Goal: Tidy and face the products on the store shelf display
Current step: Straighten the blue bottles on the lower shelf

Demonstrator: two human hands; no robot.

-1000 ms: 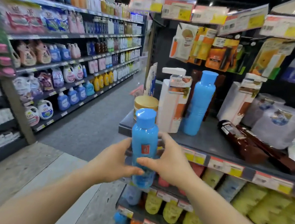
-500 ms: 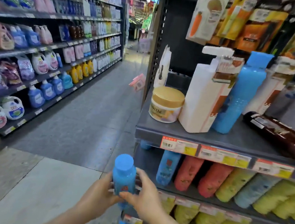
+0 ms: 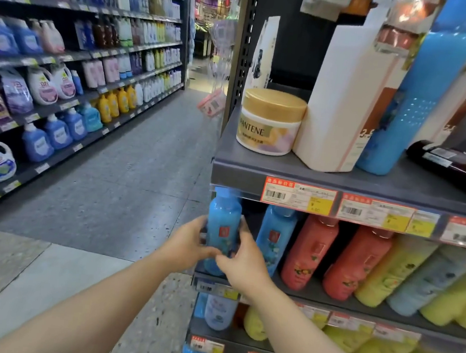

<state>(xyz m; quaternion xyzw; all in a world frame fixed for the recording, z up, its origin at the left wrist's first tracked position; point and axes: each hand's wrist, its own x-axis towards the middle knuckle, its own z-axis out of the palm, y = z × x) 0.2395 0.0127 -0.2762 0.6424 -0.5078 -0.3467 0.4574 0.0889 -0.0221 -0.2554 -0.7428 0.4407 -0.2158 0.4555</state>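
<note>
A blue bottle with a small red label stands upright at the left end of the second shelf, its cap tucked under the price rail above. My left hand grips its left side and my right hand grips its right side, thumbs meeting across the lower front. Right beside it stands a matching blue bottle, then two red bottles, then yellow and pale blue ones leaning right.
The top shelf carries a gold-lidded Pantene jar, a white boxed pump pack, a tall blue bottle and a dark bottle lying down. Lower shelves hold more bottles. An aisle floor and detergent shelving lie left.
Both hands carried the blue bottle from mid-air in front of the display down and in onto the left end of the second shelf. The view has moved closer and lower.
</note>
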